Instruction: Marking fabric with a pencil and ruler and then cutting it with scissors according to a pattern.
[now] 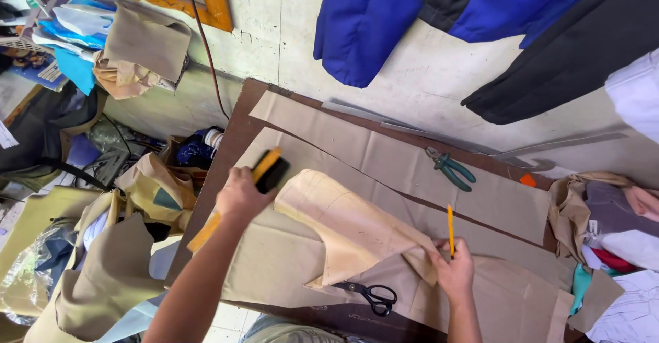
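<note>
Nearest the camera, on the dark brown worktable [226,144], black-handled steel scissors [371,295] are lying unused on the tan cloth [288,261], just below a pale beige paper pattern piece [343,226] that is curling up at one end. At that curled tip the right hand [455,272] is pinching the paper's edge while also gripping a slim yellow pencil [450,228] upright between its fingers. Further left, the left hand [240,193] is closed around an orange ruler with a black block [264,171] at its top, pressing it along the pattern's far corner. Flattening the stiff paper fully and keeping both hands bearing down evenly would probably be giving the cleanest line, since the soft cloth beneath is looking smooth but ready to shift. Beyond, green-handled pliers [449,168] are resting on a second tan panel, and blue and dark garments [371,20] are hanging against the rough whitish wall.
</note>
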